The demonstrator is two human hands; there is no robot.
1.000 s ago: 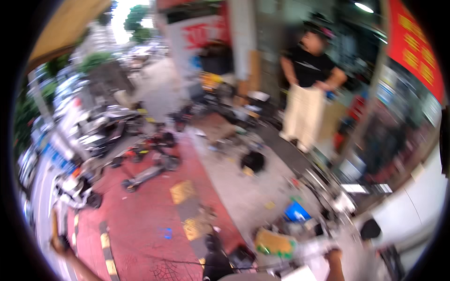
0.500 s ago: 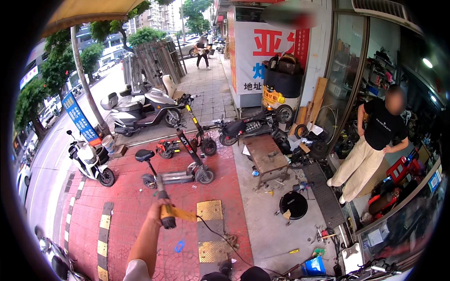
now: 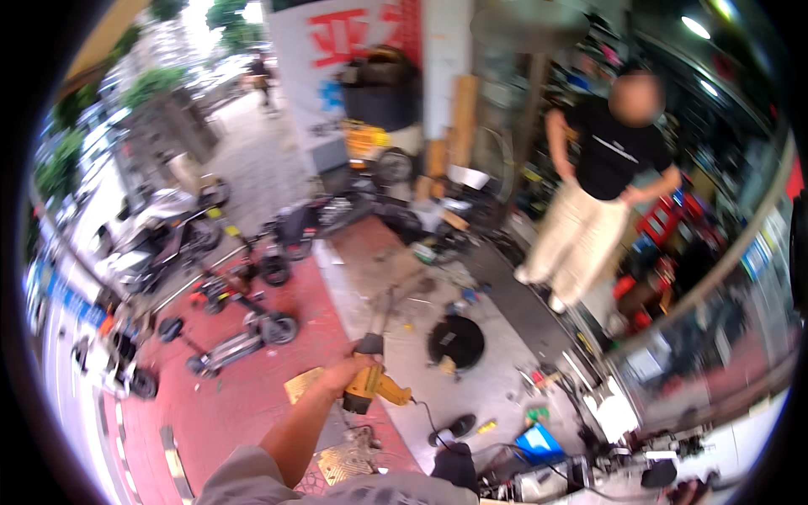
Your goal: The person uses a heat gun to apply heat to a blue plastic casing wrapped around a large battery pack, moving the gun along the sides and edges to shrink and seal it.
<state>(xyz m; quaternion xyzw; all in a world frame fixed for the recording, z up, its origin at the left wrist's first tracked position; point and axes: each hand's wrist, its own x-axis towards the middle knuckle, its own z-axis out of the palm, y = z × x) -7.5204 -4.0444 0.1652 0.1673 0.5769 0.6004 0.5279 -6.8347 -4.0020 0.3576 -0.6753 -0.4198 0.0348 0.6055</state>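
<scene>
1. Left hand (image 3: pixel 341 376) closed around yellow power tool (image 3: pixel 370 383), at 6 o'clock above the red pavement (image 3: pixel 252 396).
2. Keep its cord (image 3: pixel 429 421) slack, grip firm.
3. Right hand: unseen.

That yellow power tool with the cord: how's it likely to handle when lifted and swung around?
The yellow power tool is probably rigid and fairly dense; one hand wraps its body. Its black cord hangs slack, so it is likely floppy and may drag or snag on floor clutter.
</scene>
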